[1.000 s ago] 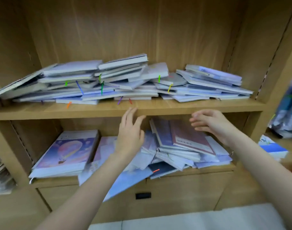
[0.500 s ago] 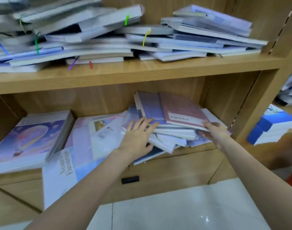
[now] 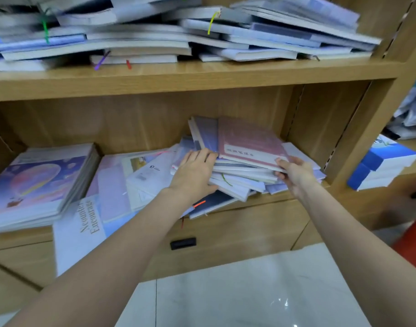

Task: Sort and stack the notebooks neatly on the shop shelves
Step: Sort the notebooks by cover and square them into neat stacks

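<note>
Notebooks: loose pile [image 3: 244,175] on lower shelf [image 3: 261,201], covers fanned at odd angles, several corners overhanging front edge. Pile sits between both hands.

Left hand [image 3: 193,173]: lies flat on pile's left side, fingers nearly straight and close together, tips reaching under the edge of the pink notebook [image 3: 249,142]. Not wrapped round anything; presses on the covers.

Right hand [image 3: 294,171]: at pile's right front corner. Thumb on top of pink notebook's near corner, fingers curled beneath the upper few books. Grips that corner; exact no. of books in grip cannot be told.

Pink notebook: topmost, tilted, far edge raised toward back panel. A lilac notebook [image 3: 207,133] leans just behind it, above left-hand fingertips.

Left of left hand: flat spread of pale covers [image 3: 141,175], then a neat stack w/ purple balloon cover [image 3: 41,180]. A large printed sheet [image 3: 79,232] hangs over shelf edge below left forearm.

Above both hands: upper shelf [image 3: 202,76] w/ untidy heap of notebooks [image 3: 178,36], coloured ribbon markers hanging out.

Right of right hand, beyond upright: blue-and-white stack [image 3: 381,166] on adjacent unit.

Below hands: black handle [image 3: 183,243] on cabinet front.
</note>
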### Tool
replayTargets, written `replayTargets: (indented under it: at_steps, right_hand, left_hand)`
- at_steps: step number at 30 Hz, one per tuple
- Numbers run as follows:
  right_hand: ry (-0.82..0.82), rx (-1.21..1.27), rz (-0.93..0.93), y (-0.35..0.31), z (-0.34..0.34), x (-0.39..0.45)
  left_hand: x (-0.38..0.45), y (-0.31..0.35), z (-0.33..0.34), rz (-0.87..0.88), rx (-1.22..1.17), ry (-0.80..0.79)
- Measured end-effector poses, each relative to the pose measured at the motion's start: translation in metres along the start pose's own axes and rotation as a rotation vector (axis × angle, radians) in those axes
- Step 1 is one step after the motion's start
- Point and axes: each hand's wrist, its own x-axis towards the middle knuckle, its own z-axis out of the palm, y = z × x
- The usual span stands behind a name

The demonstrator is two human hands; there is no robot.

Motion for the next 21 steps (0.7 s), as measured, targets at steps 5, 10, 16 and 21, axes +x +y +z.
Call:
replayTargets:
  at_steps: [5,10,16,21]
  right_hand:
    - [0.022,-0.058,-0.022,0.009,0.007,-0.004]
    - [0.005,0.018,-0.040,0.014,0.009,-0.004]
    - [-0.030,0.024,-0.067,0.018,0.007,0.007]
    - [-0.055,0.002,-0.072,0.014,0.009,0.000]
  left_hand:
    - [-0.003,-0.003,0.001,-0.023,-0.110,0.050]
    - [0.004,-0.006,0.009,-0.058,-0.176,0.151]
    - [0.023,-0.009,0.013,-0.057,-0.048,0.147]
    - [0.022,-0.016,0.010,-0.043,-0.053,0.134]
